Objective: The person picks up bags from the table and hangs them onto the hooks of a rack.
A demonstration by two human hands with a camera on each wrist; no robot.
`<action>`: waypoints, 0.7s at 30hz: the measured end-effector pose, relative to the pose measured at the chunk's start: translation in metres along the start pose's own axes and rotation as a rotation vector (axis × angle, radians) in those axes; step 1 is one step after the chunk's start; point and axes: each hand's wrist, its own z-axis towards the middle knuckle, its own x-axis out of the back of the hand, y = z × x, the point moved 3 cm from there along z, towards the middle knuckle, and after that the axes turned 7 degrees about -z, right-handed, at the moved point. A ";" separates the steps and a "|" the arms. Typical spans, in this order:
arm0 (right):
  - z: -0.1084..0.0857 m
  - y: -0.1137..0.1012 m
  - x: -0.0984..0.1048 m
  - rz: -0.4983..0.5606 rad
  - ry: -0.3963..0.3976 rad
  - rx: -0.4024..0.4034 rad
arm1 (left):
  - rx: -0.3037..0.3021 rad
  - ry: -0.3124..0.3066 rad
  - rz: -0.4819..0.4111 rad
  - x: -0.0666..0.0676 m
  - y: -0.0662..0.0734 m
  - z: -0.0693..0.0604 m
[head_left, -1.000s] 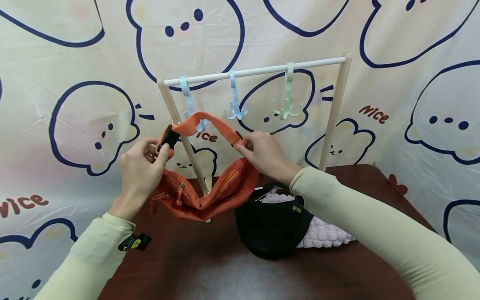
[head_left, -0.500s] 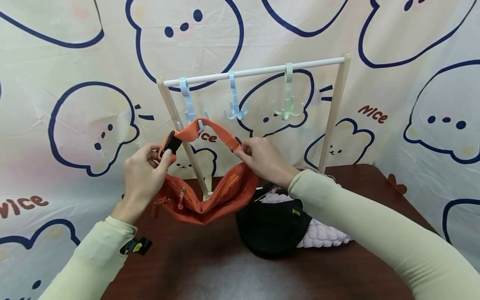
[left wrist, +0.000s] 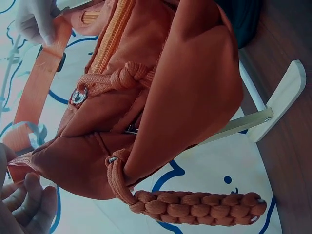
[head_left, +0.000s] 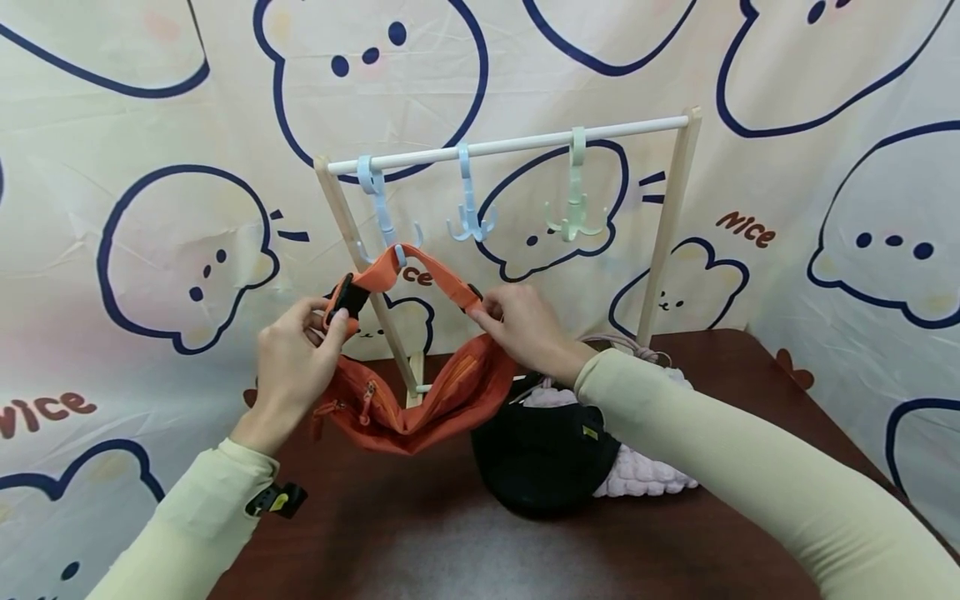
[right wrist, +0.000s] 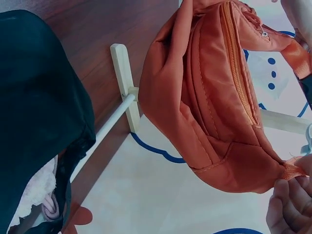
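Orange waist bag (head_left: pixel 427 425), mid-frame, contents hidden, left grip (head_left: pixel 296 354) pinching buckle (head_left: pixel 348 298), right grip (head_left: pixel 528 329) pinching strap (head_left: pixel 444 281), both raised; black bag (head_left: pixel 536 462), lower centre.

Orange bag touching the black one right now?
Apart. The right wrist view shows a clear gap, with tabletop between the orange bag and black bag.

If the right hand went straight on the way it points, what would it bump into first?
Beyond the strap it pinches, the right hand would probably meet the leftmost blue hook first, by the top of the strap's arch, though depth is hard to judge.
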 end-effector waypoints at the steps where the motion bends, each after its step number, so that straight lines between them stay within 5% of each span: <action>1: 0.000 0.000 -0.001 0.000 0.000 -0.002 | 0.004 -0.004 -0.002 -0.001 0.000 -0.001; 21: -0.003 0.001 -0.012 0.012 -0.016 -0.023 | -0.002 -0.055 0.001 -0.015 -0.005 -0.006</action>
